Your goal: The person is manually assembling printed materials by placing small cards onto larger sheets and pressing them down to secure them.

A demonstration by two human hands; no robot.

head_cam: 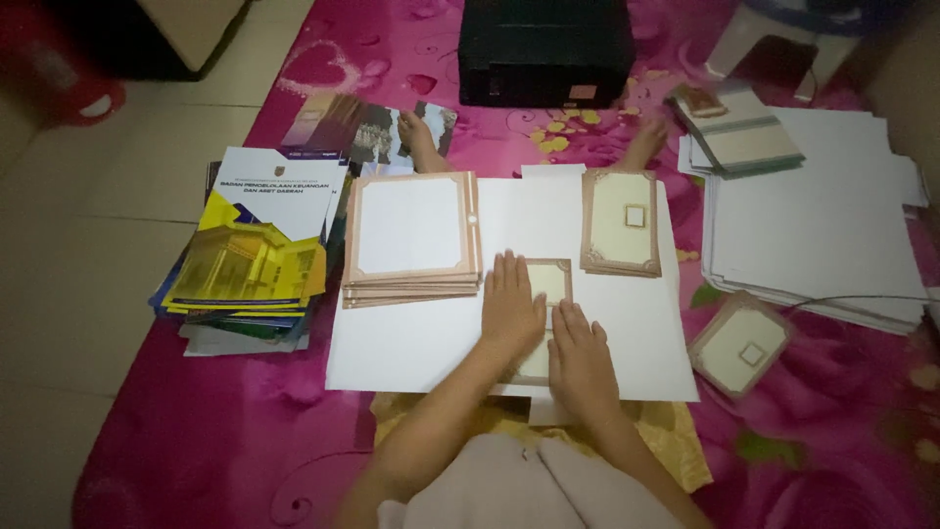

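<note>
Where the pink floral blanket (294,431) covers the floor, a large white sheet (411,338) lies spread, with a stack of white paper (822,235) to its right and a pile of booklets (255,255) to its left. On the sheet, a stack of brown-bordered cards (411,235) sits beside a small cream card (546,294). The left hand (509,309) and right hand (580,358) press flat on that card, fingers extended and close together, gripping nothing.
</note>
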